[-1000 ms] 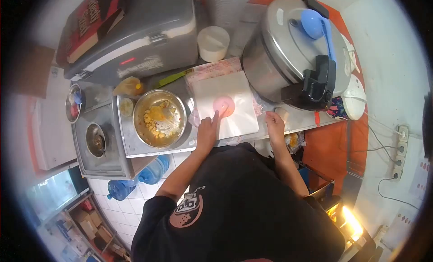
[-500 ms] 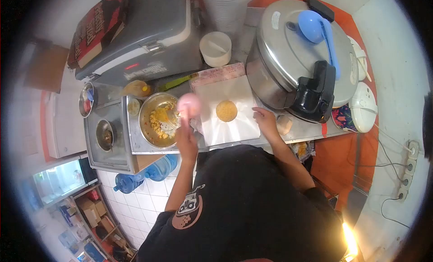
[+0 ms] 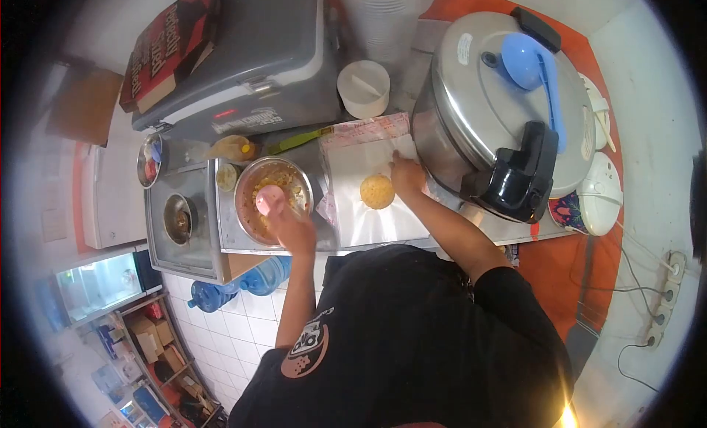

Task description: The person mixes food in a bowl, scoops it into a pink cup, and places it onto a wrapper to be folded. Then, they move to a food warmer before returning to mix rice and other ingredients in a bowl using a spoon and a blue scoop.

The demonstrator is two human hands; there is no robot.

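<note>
My left hand (image 3: 293, 231) is closed around a pink ladle (image 3: 271, 199), whose cup is down inside a steel bowl (image 3: 241, 220). Yellow and whitish chopped food (image 3: 293, 186) lies in this bowl. A round, flat-topped mound of yellow rice (image 3: 377, 192) sits on a sheet of white wrapping paper (image 3: 353, 225). On the sheet's upper right part, beside the mound, rests my right hand (image 3: 407, 176). Its fingers are curled together, and whatever may be between them is hidden. More pink-printed paper (image 3: 368, 130) shows behind the sheet.
A large steel pot (image 3: 471, 82) with a blue ladle (image 3: 524, 64) on its lid stands right of the paper. Behind are a grey cooler box (image 3: 258, 67) and a white round container (image 3: 364, 89). A green-handled utensil (image 3: 298, 139) lies behind the bowl. A smaller metal bowl (image 3: 177, 219) sits left.
My left hand has lowered the pink ladle leftward from beside the mound into the steel bowl. My right hand has moved from the paper's right edge up and inward, onto the sheet.
</note>
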